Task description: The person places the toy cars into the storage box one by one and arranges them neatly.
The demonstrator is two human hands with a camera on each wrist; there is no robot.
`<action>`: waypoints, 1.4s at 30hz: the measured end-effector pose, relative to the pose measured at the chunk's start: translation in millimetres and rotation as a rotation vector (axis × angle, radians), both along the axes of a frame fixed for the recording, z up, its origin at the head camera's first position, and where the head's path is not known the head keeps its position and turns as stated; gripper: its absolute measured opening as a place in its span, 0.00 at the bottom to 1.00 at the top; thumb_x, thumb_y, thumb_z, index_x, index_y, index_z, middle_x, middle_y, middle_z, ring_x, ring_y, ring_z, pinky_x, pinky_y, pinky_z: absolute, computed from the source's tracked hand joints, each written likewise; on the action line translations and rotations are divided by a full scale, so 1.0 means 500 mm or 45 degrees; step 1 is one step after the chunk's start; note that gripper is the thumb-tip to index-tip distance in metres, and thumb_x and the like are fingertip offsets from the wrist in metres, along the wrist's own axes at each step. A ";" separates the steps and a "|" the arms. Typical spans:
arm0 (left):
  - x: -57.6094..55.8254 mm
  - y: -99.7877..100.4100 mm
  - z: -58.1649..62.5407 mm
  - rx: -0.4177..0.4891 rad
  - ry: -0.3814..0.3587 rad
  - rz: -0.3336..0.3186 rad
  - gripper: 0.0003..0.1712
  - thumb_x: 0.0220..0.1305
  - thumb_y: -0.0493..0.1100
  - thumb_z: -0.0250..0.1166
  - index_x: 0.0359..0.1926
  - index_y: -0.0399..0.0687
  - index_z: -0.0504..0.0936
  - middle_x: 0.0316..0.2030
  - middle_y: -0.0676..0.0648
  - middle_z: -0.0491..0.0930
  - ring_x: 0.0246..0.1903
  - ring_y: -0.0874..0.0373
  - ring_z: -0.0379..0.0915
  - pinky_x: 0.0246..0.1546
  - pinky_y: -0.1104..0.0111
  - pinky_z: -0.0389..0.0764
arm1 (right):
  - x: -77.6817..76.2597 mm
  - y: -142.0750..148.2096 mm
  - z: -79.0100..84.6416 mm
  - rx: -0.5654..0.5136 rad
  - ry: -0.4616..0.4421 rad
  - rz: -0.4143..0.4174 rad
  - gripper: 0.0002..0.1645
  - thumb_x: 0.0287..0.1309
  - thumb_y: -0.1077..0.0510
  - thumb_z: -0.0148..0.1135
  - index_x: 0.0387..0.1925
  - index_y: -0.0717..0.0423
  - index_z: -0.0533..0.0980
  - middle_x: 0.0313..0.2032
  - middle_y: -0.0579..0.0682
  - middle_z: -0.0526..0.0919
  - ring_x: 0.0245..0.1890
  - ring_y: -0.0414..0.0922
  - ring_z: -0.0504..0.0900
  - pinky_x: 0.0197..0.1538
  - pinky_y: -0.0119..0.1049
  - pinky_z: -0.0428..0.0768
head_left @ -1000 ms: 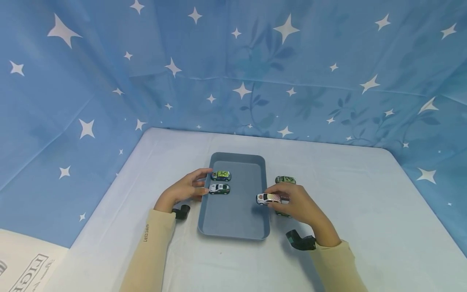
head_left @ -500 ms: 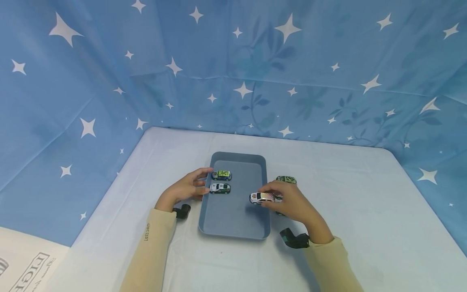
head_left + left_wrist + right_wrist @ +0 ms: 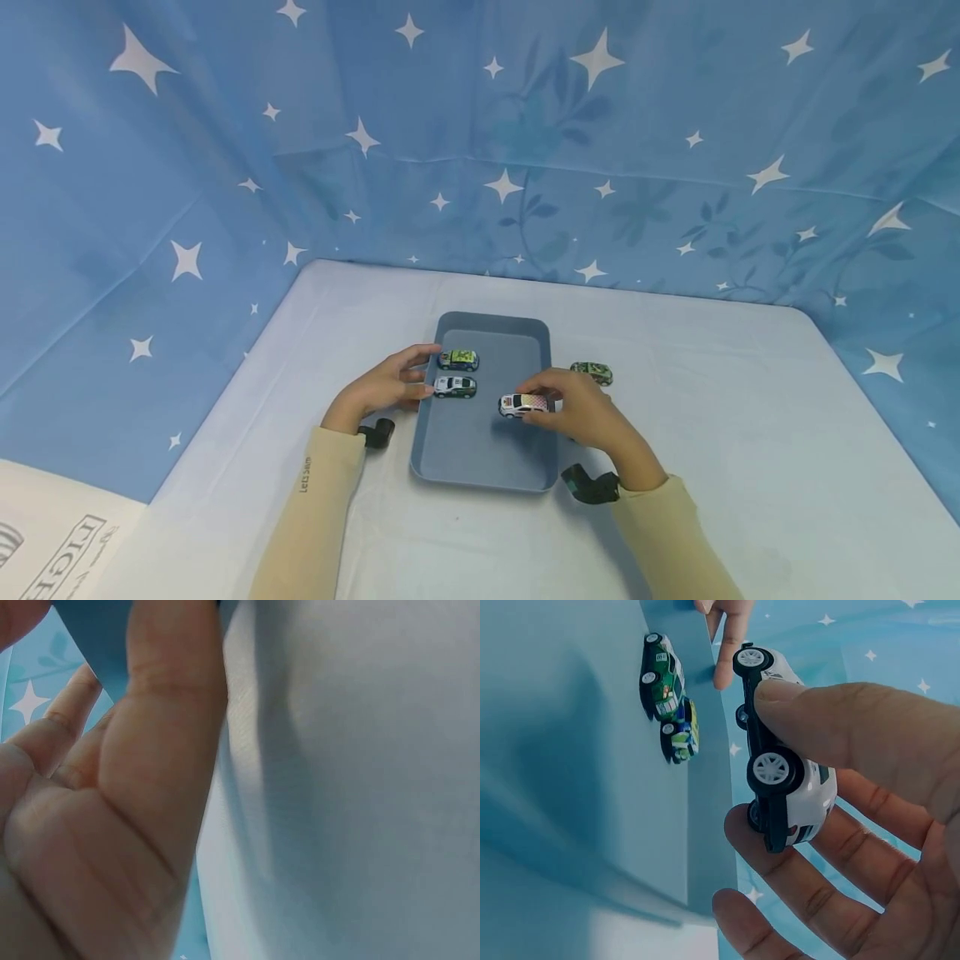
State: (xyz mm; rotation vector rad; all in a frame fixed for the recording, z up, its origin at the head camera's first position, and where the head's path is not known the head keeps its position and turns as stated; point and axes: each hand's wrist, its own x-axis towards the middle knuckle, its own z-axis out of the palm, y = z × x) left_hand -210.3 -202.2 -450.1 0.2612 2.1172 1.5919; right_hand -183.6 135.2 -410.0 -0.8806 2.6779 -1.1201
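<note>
My right hand (image 3: 581,408) pinches a white toy car (image 3: 522,405) between thumb and fingers, over the right part of the blue-grey tray (image 3: 483,467). Its black underside and white-spoked wheels face the right wrist camera. At the tray's left rim, my left hand (image 3: 386,383) holds the edge, with thumb and index fingertip on the rim. Just inside that rim, a yellow-green toy car (image 3: 458,360) stands behind a white-and-green toy car (image 3: 455,387), both side by side. In the left wrist view, the thumb (image 3: 161,742) hides most of the tray.
A camouflage-green toy car (image 3: 592,372) stands on the white tablecloth (image 3: 712,417) right of the tray, beyond my right hand. Behind the table hangs a blue starry curtain (image 3: 420,108). A printed cream-coloured surface (image 3: 52,533) shows at the lower left.
My right hand has carried the white toy car leftward, from the tray's right rim to over its floor. The left hand keeps its place on the tray's rim.
</note>
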 end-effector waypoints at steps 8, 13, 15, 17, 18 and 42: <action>0.001 0.001 -0.003 -0.002 0.004 0.007 0.45 0.76 0.33 0.67 0.86 0.43 0.56 0.84 0.28 0.47 0.80 0.27 0.50 0.61 0.45 0.83 | -0.004 -0.023 0.003 0.083 -0.025 -0.014 0.15 0.59 0.63 0.81 0.49 0.57 0.89 0.45 0.48 0.90 0.43 0.44 0.82 0.50 0.49 0.81; 0.001 0.001 -0.001 -0.014 0.012 0.005 0.45 0.76 0.33 0.66 0.86 0.42 0.55 0.84 0.29 0.46 0.81 0.27 0.50 0.61 0.45 0.83 | -0.010 -0.033 0.003 0.092 -0.027 0.012 0.14 0.60 0.64 0.81 0.48 0.58 0.89 0.44 0.47 0.90 0.42 0.43 0.82 0.52 0.52 0.83; 0.000 0.000 -0.001 -0.018 0.012 0.004 0.45 0.77 0.33 0.66 0.86 0.42 0.55 0.84 0.29 0.46 0.81 0.27 0.50 0.61 0.45 0.83 | -0.012 -0.037 0.002 0.091 -0.028 0.023 0.14 0.60 0.64 0.80 0.48 0.58 0.89 0.43 0.47 0.90 0.42 0.43 0.82 0.54 0.53 0.84; 0.000 0.000 -0.001 -0.019 0.011 0.009 0.45 0.76 0.33 0.67 0.86 0.42 0.56 0.84 0.29 0.47 0.81 0.27 0.50 0.61 0.45 0.83 | -0.014 -0.042 0.002 0.084 -0.039 0.034 0.14 0.60 0.65 0.80 0.48 0.58 0.89 0.43 0.47 0.90 0.43 0.43 0.83 0.55 0.55 0.84; 0.000 0.000 -0.001 -0.019 0.008 0.009 0.45 0.76 0.33 0.67 0.86 0.43 0.55 0.84 0.29 0.47 0.81 0.27 0.50 0.61 0.45 0.83 | -0.015 -0.044 0.001 0.085 -0.048 0.036 0.14 0.60 0.65 0.80 0.48 0.58 0.89 0.43 0.46 0.90 0.44 0.43 0.84 0.56 0.55 0.84; -0.001 0.004 -0.004 -0.008 0.009 0.024 0.44 0.76 0.31 0.66 0.86 0.42 0.56 0.84 0.29 0.48 0.81 0.27 0.50 0.62 0.45 0.83 | -0.039 -0.101 -0.011 0.147 0.009 0.158 0.14 0.62 0.64 0.79 0.50 0.59 0.91 0.46 0.51 0.92 0.50 0.51 0.89 0.57 0.54 0.87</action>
